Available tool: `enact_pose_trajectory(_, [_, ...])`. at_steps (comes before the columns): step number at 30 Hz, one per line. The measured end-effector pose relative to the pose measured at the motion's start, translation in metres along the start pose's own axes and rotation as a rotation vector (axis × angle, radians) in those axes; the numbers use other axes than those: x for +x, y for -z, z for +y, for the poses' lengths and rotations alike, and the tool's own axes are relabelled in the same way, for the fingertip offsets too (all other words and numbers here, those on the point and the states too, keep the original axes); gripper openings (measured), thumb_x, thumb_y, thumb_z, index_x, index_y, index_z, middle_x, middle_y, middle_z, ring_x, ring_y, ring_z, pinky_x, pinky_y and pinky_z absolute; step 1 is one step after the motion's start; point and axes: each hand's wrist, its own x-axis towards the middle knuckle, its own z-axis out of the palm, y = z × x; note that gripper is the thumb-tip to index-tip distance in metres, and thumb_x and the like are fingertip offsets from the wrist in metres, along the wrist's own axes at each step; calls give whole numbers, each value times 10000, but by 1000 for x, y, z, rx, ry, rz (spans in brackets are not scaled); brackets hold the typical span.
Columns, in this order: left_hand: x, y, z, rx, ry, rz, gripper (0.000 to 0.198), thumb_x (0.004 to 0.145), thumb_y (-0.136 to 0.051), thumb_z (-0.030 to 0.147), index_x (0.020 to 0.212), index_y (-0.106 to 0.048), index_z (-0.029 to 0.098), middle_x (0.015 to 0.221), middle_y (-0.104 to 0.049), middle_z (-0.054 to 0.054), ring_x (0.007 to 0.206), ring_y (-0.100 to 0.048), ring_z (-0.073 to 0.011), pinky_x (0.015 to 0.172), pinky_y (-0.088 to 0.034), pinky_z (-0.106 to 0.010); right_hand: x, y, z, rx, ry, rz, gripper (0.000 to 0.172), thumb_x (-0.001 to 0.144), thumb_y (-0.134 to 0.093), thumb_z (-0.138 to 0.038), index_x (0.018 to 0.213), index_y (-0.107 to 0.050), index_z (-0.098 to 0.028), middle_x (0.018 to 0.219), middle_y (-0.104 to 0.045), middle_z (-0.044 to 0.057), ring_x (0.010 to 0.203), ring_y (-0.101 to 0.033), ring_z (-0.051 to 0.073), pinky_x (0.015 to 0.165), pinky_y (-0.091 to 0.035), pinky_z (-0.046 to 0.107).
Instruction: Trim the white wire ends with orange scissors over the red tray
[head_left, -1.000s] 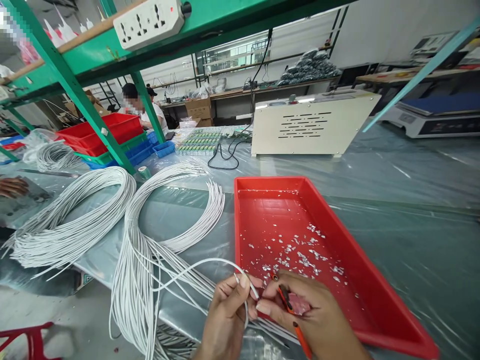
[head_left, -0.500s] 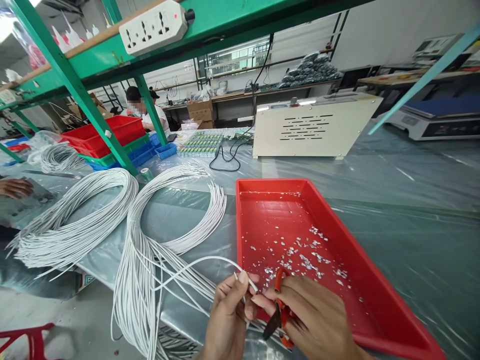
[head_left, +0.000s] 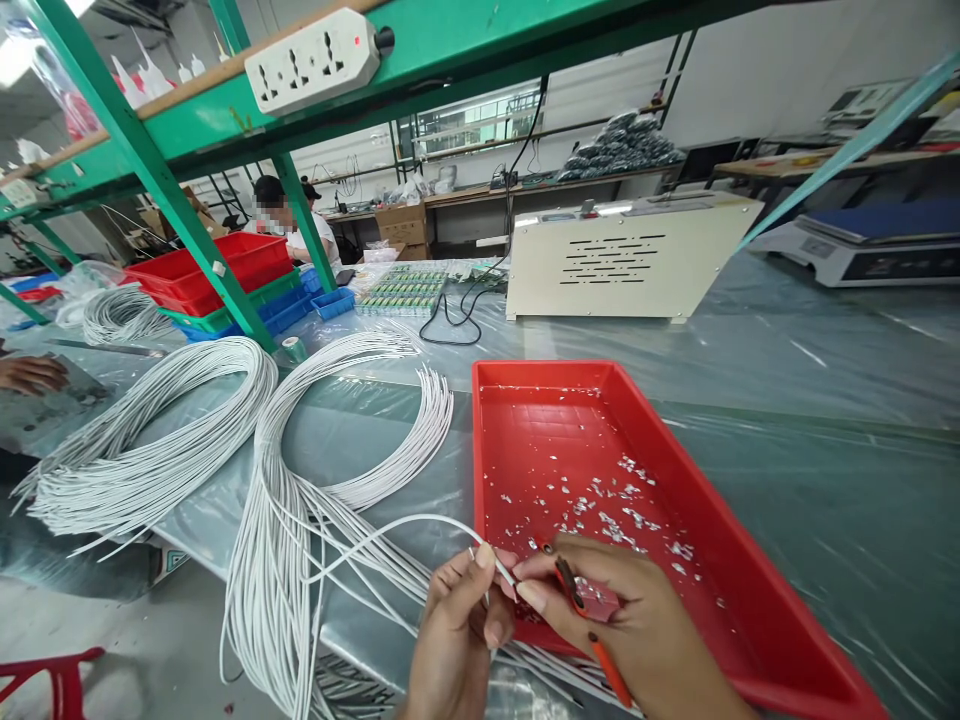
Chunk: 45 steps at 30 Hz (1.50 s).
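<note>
My left hand (head_left: 459,620) is closed on a white cable (head_left: 435,517), pinching it near its end between thumb and fingers. The cable's tip points toward my right hand (head_left: 622,625), whose thumb and forefinger close in at that tip. Also in my right hand are orange-handled cutters (head_left: 611,668), tucked across the palm; much of the tool is hidden by the fingers. Both hands are over the near left edge of a red tray (head_left: 675,440), where small silvery scraps (head_left: 622,520) lie scattered. Left of my hands spreads a loose bundle of white cables (head_left: 281,520).
A second cable coil (head_left: 165,430) lies farther left, near another person's hand (head_left: 34,373). Behind the tray stands a beige machine (head_left: 622,265). Green shelf posts (head_left: 161,200) and stacked bins (head_left: 217,270) rise at the back left. A red stool (head_left: 60,675) is on the floor.
The cutters have swung round in my right hand, with the dark part no longer pointing down to the left. My right thumb and forefinger have come to the cable's tip.
</note>
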Motion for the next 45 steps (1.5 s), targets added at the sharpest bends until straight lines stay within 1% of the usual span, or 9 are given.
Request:
enact_pose_trajectory(7, [1, 1, 1, -13, 11, 8, 252, 677, -717, 342, 669, -689, 92, 343, -410, 67, 332, -254, -16, 416, -170, -183, 3, -5, 0, 113, -90, -25, 169, 805, -550, -242, 660, -611, -179, 614, -613, -3, 565, -567, 138, 545, -452, 209])
enact_pose_trajectory(11, [2, 1, 3, -66, 39, 24, 247, 626, -756, 328, 666, -701, 90, 334, -405, 72, 320, -266, -11, 400, -175, -171, 1, -6, 1, -63, 42, 54, 165, 807, -523, -198, 672, -617, -184, 584, -555, -15, 527, -518, 122, 490, -403, 203])
enact_pose_trajectory(14, [2, -1, 5, -104, 64, 58, 254, 566, -795, 305, 646, -702, 83, 367, -453, 62, 308, -276, 3, 385, -183, -160, 0, -3, 5, -176, 154, 112, 167, 812, -497, -157, 678, -594, -180, 569, -519, -24, 500, -486, 106, 472, -377, 193])
enact_pose_trajectory(18, [2, -2, 7, -151, 102, 85, 257, 540, -809, 287, 627, -701, 70, 450, -541, 31, 299, -298, 16, 365, -201, -149, 0, 3, 13, -455, 370, 238, 77, 774, -540, -147, 700, -555, -165, 604, -528, -9, 529, -461, 116, 515, -341, 217])
enact_pose_trajectory(20, [2, -2, 9, -170, 114, 83, 243, 543, -808, 272, 625, -703, 69, 483, -566, 22, 297, -302, 21, 359, -206, -146, 0, 5, 16, -574, 426, 271, 119, 768, -553, -173, 651, -530, -170, 581, -522, -10, 518, -435, 121, 523, -309, 234])
enact_pose_trajectory(25, [2, -2, 12, -188, 134, 47, 245, 544, -808, 279, 634, -710, 73, 351, -433, 70, 292, -285, 10, 360, -205, -142, 1, 5, 19, -693, 431, 222, 253, 782, -529, -187, 541, -451, -184, 490, -467, -28, 467, -392, 118, 506, -258, 250])
enact_pose_trajectory(32, [2, -1, 11, -158, 143, 25, 255, 563, -798, 308, 631, -706, 81, 350, -449, 57, 286, -268, 8, 363, -184, -151, 2, 4, 21, -705, 439, 173, 259, 779, -508, -168, 528, -448, -184, 476, -464, -33, 459, -396, 118, 505, -248, 250])
enact_pose_trajectory(39, [1, -2, 11, -142, 151, 31, 256, 568, -792, 318, 626, -698, 86, 294, -403, 68, 285, -244, -3, 375, -175, -164, -1, 5, 23, -723, 432, 104, 252, 786, -521, -176, 536, -488, -179, 490, -494, -22, 467, -418, 126, 507, -246, 257])
enact_pose_trajectory(45, [2, -1, 11, -131, 167, 41, 257, 559, -796, 314, 620, -685, 91, 286, -382, 76, 291, -237, -6, 379, -171, -165, -1, 4, 24, -742, 448, 112, 281, 815, -499, -186, 535, -483, -184, 482, -487, -24, 462, -413, 127, 505, -247, 261])
